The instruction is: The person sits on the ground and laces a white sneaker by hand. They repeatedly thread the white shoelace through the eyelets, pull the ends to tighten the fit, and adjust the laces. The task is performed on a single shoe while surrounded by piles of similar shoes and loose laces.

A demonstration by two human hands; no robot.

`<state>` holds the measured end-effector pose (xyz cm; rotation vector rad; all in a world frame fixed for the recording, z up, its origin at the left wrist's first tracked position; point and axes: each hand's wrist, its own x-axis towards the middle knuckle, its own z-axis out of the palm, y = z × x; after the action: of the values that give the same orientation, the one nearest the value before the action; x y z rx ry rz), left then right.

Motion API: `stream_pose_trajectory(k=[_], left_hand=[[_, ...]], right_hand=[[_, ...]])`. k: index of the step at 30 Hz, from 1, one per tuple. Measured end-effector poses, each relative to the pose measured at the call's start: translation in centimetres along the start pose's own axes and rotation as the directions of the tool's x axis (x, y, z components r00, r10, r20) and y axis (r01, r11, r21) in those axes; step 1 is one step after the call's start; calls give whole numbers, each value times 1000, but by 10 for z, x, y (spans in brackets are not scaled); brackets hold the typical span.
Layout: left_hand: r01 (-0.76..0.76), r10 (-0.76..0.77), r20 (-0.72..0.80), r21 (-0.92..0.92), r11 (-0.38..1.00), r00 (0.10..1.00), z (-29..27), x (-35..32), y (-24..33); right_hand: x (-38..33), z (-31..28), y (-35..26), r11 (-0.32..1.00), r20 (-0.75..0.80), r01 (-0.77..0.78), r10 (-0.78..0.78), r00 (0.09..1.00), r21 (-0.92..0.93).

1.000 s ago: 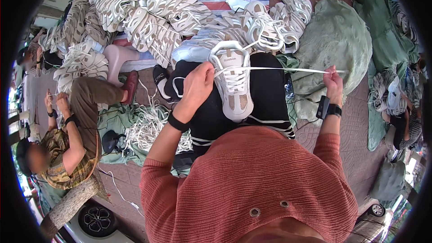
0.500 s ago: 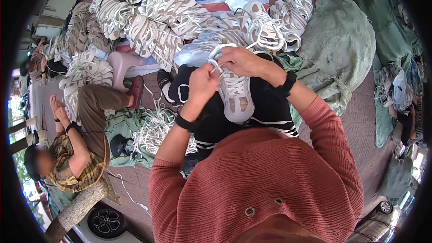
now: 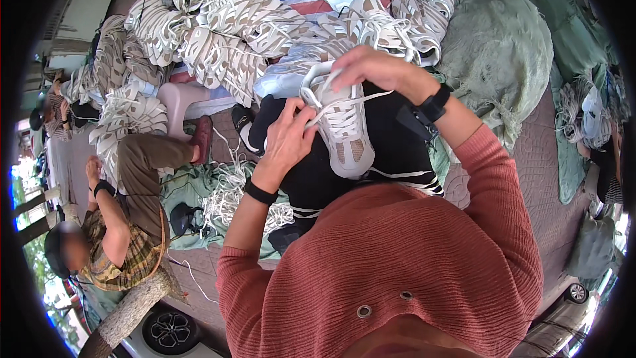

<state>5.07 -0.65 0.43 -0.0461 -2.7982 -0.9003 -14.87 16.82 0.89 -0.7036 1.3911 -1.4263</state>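
The red floor is spreading all around. At the left, another person is sitting near a pink stool. Next, a pile of laces is lying on a green sheet, and many shoes are lying past the knees.

The left hand is touching the shoe's left side, with its thumb and finger pinching the lace. The shoe is resting mid-lap, to the right of that pinch. Its long way is running from the far edge of the lap toward the belly, with the toe pointing at the belly. The lace's loose end is sticking out right. The right hand is hovering over the shoe's far end, nearer the opening; its fingers are blurring, so I cannot tell if they are pinching. Farther right, a big sack is sitting.
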Motion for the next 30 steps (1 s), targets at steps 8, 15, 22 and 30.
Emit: stream_pose_trajectory(k=[8,15,22,30], left_hand=[[-89,66,-169,-136,987,983,18,26,-10],[-108,99,-50,-230,967,994,-7,33,2],[-266,261,55,265,927,964,30,83,15],[153,-173,33,-647,747,984,29,74,-17]], right_hand=[[-107,-174,-17,623,-554,487,-101,826,612],[-139,-164,62,966,-892,-255,153,425,44],[-60,-17,54,904,-299,-32,-108,948,-426],[-69,4,34,965,-239,-111,53,970,-236]])
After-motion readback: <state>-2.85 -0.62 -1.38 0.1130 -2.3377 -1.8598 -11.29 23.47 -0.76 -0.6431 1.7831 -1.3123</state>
